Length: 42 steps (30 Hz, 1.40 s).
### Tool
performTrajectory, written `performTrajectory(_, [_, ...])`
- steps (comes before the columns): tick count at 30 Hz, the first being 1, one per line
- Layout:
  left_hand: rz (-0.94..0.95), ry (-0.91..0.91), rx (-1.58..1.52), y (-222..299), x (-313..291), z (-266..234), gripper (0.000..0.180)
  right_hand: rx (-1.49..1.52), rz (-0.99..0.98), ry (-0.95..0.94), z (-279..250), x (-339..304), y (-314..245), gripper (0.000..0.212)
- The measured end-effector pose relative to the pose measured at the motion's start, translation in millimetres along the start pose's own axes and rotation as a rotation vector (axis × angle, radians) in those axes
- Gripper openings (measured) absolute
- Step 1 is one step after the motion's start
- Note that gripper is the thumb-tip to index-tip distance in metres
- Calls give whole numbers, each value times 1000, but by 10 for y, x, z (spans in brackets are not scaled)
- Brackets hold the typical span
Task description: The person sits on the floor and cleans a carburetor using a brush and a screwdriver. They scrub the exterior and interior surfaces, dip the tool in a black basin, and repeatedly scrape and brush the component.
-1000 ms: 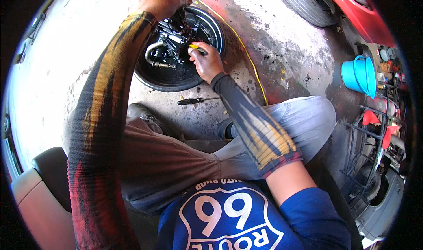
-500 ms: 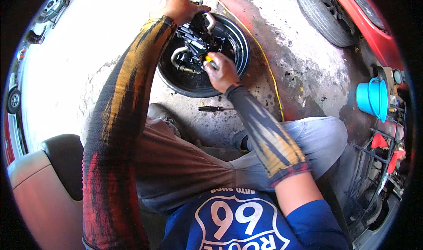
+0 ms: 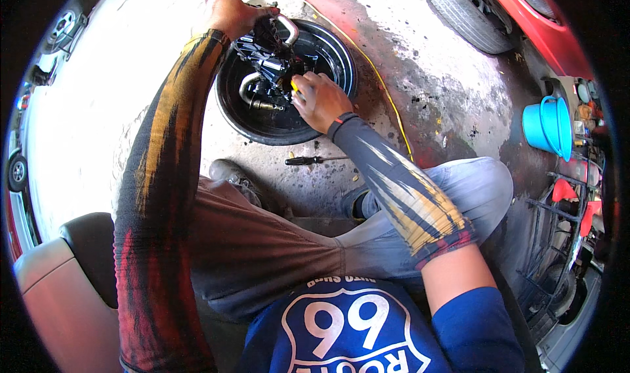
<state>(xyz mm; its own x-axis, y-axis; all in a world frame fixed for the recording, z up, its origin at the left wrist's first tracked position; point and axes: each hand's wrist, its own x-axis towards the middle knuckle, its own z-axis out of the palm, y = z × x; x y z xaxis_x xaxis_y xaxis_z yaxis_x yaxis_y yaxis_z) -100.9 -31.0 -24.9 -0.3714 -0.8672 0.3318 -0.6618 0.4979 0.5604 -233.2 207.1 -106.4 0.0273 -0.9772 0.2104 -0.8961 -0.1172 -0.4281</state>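
A greasy black mechanical assembly (image 3: pixel 268 63) with bent metal pipes (image 3: pixel 287 30) stands tilted in a round black basin (image 3: pixel 351 71). My left hand (image 3: pixel 228 13) grips its far upper end, thumb and fingers spread around it. At the assembly's near right side, my right hand (image 3: pixel 323 101) is closed around a small yellow-handled tool (image 3: pixel 294 86). The tool's working end is hidden against the dark parts, so its kind cannot be told. On the floor just nearer than the basin lies a screwdriver (image 3: pixel 305 160) with a black handle.
A yellow cord (image 3: pixel 387 97) runs along the stained floor right of the basin. Farther right are a tyre (image 3: pixel 467 18), a red car body (image 3: pixel 545 35), a blue bucket (image 3: pixel 546 127) and a black metal rack (image 3: pixel 551 235). A grey and black seat-like piece (image 3: pixel 59 261) is at lower left.
The whole view has shifted slightly, so everything except my arms' near parts sits further left. My right hand has turned a little, showing less of the yellow handle. My left hand keeps its grip.
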Motion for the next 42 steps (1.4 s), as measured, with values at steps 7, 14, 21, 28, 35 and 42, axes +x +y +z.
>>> performTrajectory(7, [-29,41,77,-131,41,22,94,477,284,385,-104,-34,-96,24])
performTrajectory(14, [-112,-5,82,-219,114,-72,88,443,616,344,-346,-99,593,32])
performTrajectory(21, [-116,1,-176,-413,132,-19,87,-224,416,-231,632,39,729,29])
performTrajectory(28, [-94,18,-67,-450,179,-29,90,69,419,-412,247,14,746,38])
performTrajectory(35, [-75,83,8,-90,196,161,94,599,282,128,-610,15,558,23])
performTrajectory(42, [-197,-41,-80,-7,149,230,103,596,195,439,-105,67,144,17])
